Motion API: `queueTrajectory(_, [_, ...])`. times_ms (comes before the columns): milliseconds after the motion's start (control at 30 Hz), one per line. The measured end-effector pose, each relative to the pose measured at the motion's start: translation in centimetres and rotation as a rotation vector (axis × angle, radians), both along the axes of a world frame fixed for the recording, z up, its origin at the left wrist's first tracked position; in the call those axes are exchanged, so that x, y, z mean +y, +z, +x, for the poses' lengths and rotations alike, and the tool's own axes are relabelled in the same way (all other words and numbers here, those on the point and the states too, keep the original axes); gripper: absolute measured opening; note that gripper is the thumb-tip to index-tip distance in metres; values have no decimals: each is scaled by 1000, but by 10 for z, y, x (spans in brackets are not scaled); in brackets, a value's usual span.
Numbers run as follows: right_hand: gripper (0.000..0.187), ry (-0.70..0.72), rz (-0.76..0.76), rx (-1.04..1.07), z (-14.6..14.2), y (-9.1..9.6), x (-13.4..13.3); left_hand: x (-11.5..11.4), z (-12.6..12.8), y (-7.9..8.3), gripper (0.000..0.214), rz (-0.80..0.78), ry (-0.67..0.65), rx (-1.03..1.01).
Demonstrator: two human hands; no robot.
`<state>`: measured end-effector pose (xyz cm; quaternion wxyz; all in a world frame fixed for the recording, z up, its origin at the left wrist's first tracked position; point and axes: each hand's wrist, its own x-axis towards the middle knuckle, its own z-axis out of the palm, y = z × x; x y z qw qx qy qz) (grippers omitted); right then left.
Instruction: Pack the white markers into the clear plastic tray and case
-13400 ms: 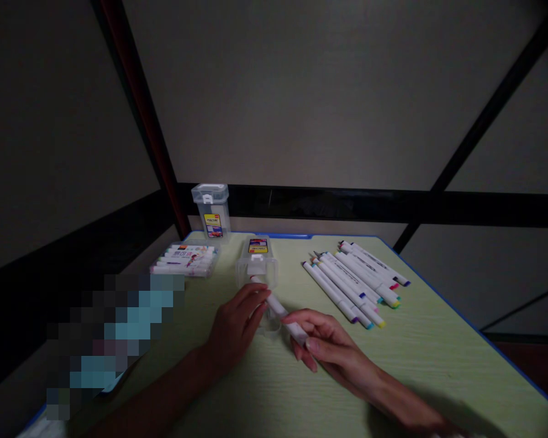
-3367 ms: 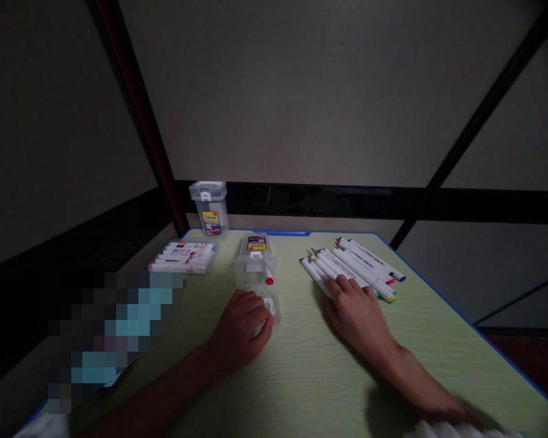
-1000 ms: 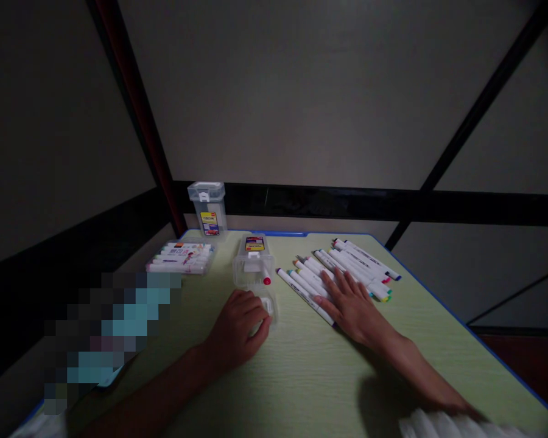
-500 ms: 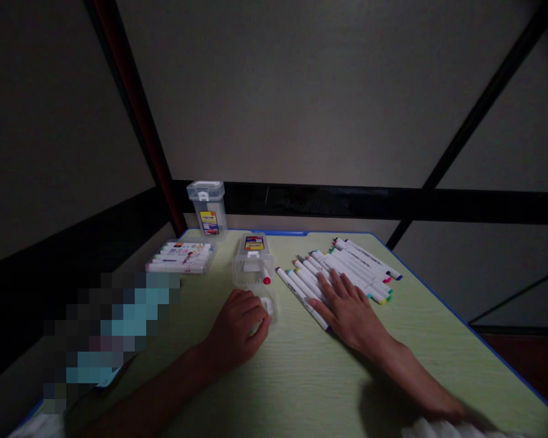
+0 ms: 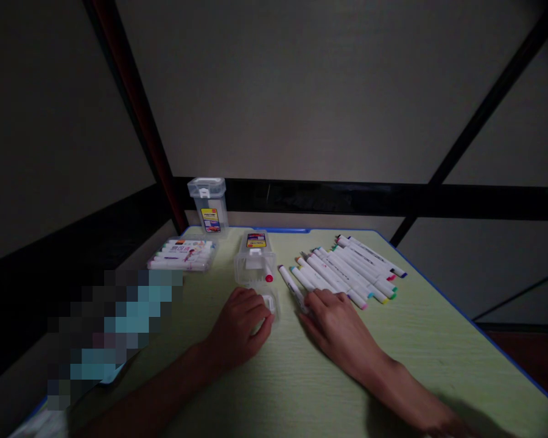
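My left hand (image 5: 240,325) rests curled on the open lid of a clear plastic marker case (image 5: 254,263) that lies on its side on the green table (image 5: 420,340). A red-tipped marker (image 5: 267,275) sticks out of the case mouth. My right hand (image 5: 338,325) lies palm down at the near end of a row of several white markers (image 5: 347,271), with its fingertips on the nearest marker (image 5: 292,286). The fingers are bent over that marker's end; whether they grip it is hidden.
A closed upright clear marker case (image 5: 207,204) stands at the far left corner. A flat clear case of markers (image 5: 182,255) lies left of the open case. A pixelated patch covers the left foreground. The table's blue edge runs down the right side.
My right hand slid back toward me and to the left, off the middle of the marker row to its nearest marker. The markers have spread out leftward. My left hand has stayed put.
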<state>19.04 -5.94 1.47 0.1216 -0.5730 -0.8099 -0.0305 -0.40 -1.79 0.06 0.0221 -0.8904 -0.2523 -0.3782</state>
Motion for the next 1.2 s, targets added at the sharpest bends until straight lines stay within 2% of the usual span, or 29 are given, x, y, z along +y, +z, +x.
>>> queueTrajectory(200, [12,42,-32,-1,-1,0,-3,0,-1,-1,21,-22,-10,3])
queueTrajectory(367, [11,34,-40,-7,-4,1,-5,-1,0,-1,21,-24,-14,-3])
queueTrajectory(500, [11,7,-110,1,-5,1,-8,-1,0,-1,21,-23,-21,-8])
queueTrajectory(667, [22,19,-187,17,-7,-2,-10,-1,0,-2,21,-21,-35,2])
queueTrajectory(833, [25,12,-203,20,-10,-4,-10,-2,0,-2,22,-9,-35,21])
queueTrajectory(933, [28,-13,-201,110,-10,-7,-10,-2,0,-1,21,0,-40,17])
queueTrajectory(1200, [33,-40,-204,600,-11,-9,-11,-4,0,2,20,20,-73,-21])
